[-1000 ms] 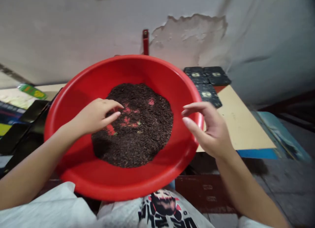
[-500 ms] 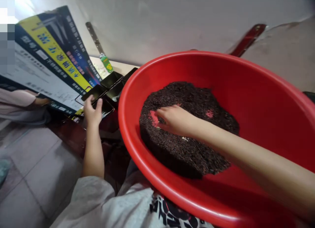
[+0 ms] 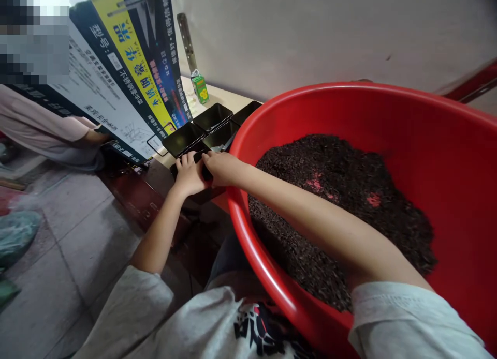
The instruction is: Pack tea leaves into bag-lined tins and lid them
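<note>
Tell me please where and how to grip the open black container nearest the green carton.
Probably pinch the open black container from above, by its wall facing the carton: its open top exposes that rim, while neighbouring containers crowd its near side.

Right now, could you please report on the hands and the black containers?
Left hand and right hand together at black containers; grip unclear. Dark grains in red basin. Right forearm over basin rim.

The basin (image 3: pixel 438 167) looks like smooth, glossy plastic, the loose grains (image 3: pixel 341 165) rough and matt, the containers (image 3: pixel 213 117) shiny, the shirt (image 3: pixel 205 328) matt cloth, the wall (image 3: pixel 310 38) dull.
</note>
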Motion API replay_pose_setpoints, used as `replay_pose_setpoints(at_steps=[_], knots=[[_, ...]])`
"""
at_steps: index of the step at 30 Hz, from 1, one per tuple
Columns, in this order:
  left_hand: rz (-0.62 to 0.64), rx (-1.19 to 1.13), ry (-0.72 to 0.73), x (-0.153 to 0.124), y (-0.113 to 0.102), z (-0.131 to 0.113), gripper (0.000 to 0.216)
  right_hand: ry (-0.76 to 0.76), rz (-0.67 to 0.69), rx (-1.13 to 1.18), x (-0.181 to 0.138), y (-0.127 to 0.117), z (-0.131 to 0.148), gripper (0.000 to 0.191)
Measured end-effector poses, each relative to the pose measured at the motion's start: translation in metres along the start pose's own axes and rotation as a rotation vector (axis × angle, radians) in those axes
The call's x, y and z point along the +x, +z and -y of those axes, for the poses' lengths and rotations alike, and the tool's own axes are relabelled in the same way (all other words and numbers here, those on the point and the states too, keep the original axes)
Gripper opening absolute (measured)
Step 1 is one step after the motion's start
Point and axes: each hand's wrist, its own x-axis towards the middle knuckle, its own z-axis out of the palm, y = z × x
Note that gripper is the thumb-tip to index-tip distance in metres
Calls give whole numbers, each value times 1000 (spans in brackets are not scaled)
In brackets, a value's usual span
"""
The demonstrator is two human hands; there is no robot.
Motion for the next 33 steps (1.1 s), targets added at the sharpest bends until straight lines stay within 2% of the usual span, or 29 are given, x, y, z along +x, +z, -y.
replay_pose_setpoints(at_steps=[3, 5, 9, 12, 15, 17, 19, 23, 26, 28, 30, 31, 33], knots=[[-66, -36, -40, -6, -2, -2, 63, 21, -28, -9, 3, 5, 4, 52], [-93, -53, -80, -14, -8, -4, 57, -16, -56, 42, 3, 4, 4, 43], [-177, 10, -73, -41, -43, -8, 53, -134, -168, 206, -15, -13, 6, 50], [-306, 108, -4, -70, -85, -19, 55, -228, -336, 269, -47, -38, 14, 56], [-502, 141, 45, -96, -123, -40, 50, -253, -504, 235, -90, -64, 25, 45], [-613, 116, 92, -105, -140, -58, 42, -206, -581, 198, -121, -76, 28, 46], [-676, 98, 183, -107, -148, -78, 36, -141, -710, 171, -149, -80, 25, 40], [-655, 100, 449, -94, -147, -121, 32, -3, -915, 44, -202, -67, 5, 35], [-544, 47, 625, -77, -135, -159, 35, 143, -947, 1, -240, -52, -14, 38], [-445, -17, 751, -65, -122, -187, 40, 259, -941, 103, -262, -45, -29, 38], [-358, -76, 871, -51, -106, -216, 44, 472, -947, 256, -277, -38, -48, 38], [-328, -101, 920, -44, -97, -231, 44, 628, -955, 312, -282, -34, -60, 37], [-294, -142, 989, -27, -79, -257, 45, 910, -865, 321, -286, -25, -88, 41]])
